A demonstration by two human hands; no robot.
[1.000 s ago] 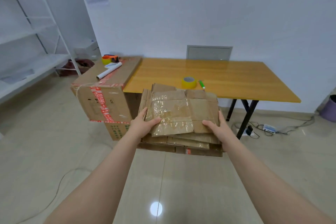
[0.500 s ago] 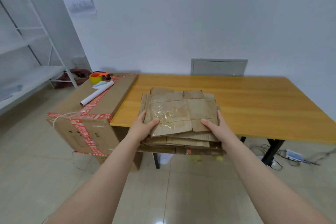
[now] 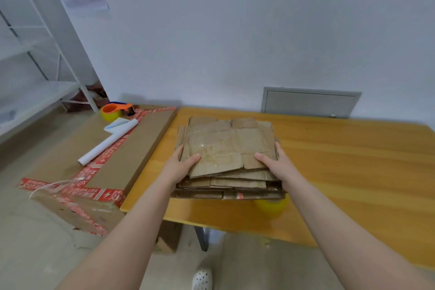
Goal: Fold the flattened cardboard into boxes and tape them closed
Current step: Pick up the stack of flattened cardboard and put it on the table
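A stack of flattened brown cardboard (image 3: pixel 226 146), with old clear tape on its top sheet, is over the left part of the wooden table (image 3: pixel 341 162). My left hand (image 3: pixel 181 163) grips the stack's left near corner, thumb on top. My right hand (image 3: pixel 275 163) grips its right near side, thumb on top. A yellow tape roll (image 3: pixel 270 206) peeks out from under the stack's near right corner. I cannot tell whether the stack rests on the table or on the roll.
A large sealed cardboard box (image 3: pixel 98 165) with red tape stands against the table's left edge. On it lie an orange tape dispenser (image 3: pixel 116 109) and a white paper roll (image 3: pixel 106 143). White shelving (image 3: pixel 35 59) stands at far left. A grey wall panel (image 3: pixel 308 102) sits behind the table.
I have walked up to the table with the stack in both hands. The stack now sits over the tabletop and covers most of the yellow tape roll.
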